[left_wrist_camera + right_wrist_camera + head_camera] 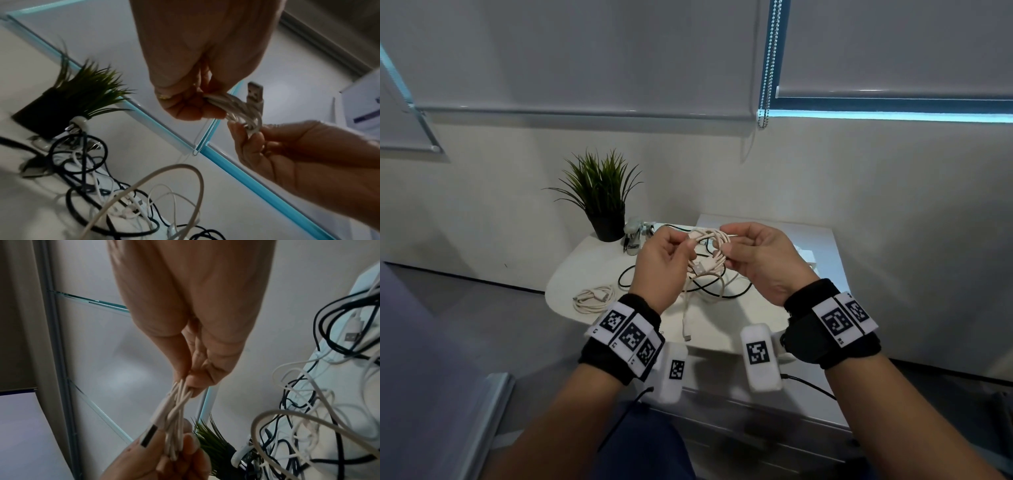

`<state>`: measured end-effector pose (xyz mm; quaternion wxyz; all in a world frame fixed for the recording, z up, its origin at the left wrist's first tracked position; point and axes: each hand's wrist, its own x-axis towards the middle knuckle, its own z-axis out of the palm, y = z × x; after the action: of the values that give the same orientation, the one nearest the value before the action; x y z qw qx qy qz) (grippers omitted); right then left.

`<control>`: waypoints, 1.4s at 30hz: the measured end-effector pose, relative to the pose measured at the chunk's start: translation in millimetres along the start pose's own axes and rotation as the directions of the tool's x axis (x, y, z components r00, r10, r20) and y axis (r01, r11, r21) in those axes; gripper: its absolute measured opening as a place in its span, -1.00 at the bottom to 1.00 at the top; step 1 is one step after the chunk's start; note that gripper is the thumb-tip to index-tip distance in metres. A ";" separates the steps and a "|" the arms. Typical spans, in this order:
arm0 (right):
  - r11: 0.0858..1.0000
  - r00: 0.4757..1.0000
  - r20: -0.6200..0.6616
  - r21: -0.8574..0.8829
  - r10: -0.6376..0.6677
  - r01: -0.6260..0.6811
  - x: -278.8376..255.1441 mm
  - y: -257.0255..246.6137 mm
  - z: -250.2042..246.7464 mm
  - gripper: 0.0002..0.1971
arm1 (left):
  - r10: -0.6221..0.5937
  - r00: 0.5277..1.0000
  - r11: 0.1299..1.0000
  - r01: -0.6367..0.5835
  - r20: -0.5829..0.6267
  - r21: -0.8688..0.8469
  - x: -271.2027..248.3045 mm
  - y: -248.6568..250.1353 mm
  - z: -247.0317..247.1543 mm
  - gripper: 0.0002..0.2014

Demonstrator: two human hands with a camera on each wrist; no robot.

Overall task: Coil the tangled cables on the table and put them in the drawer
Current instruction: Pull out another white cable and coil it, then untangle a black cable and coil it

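Observation:
A cream USB cable (713, 244) hangs as a small bundle of loops above the white table (585, 263). My left hand (666, 263) pinches its left side and my right hand (760, 255) pinches its right side. Its metal USB plug (255, 92) sticks out of the bundle, and a loose tail with a small plug (688, 337) trails to the table's front. The wrist views show the strands (176, 412) pinched between the fingertips of both hands. Below lies a tangle of black and white cables (709, 289). Another cream cable (594, 298) lies coiled at the table's left edge.
A potted green plant (602, 198) stands at the back left of the table, a stapler (635, 236) beside it. White drawer fronts (763, 421) sit under the table's near edge. A blind's bead chain (768, 68) hangs on the wall behind.

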<state>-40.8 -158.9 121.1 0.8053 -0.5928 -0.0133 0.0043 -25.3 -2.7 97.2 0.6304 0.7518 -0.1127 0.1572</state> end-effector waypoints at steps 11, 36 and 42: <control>0.991 0.989 0.055 0.002 0.134 -0.134 22.2 30.9 36.2 -0.84 | -0.352 0.936 0.911 0.343 0.001 -0.229 3.8 -20.8 -61.3 -0.87; -0.026 0.908 0.234 -0.965 0.347 0.259 57.9 99.3 94.6 -0.55 | -0.500 0.786 0.711 0.612 -0.363 0.345 49.0 -123.9 -160.0 -0.78; -0.064 0.953 0.177 -0.978 0.245 0.198 62.1 94.2 95.0 -0.77 | -0.495 0.818 0.679 0.575 -0.294 0.457 40.9 -105.1 -157.0 -0.73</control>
<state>19.5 -38.8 60.4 0.1027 -0.9821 -0.1241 0.0976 36.3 171.8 41.2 0.4243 0.8806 0.2063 0.0449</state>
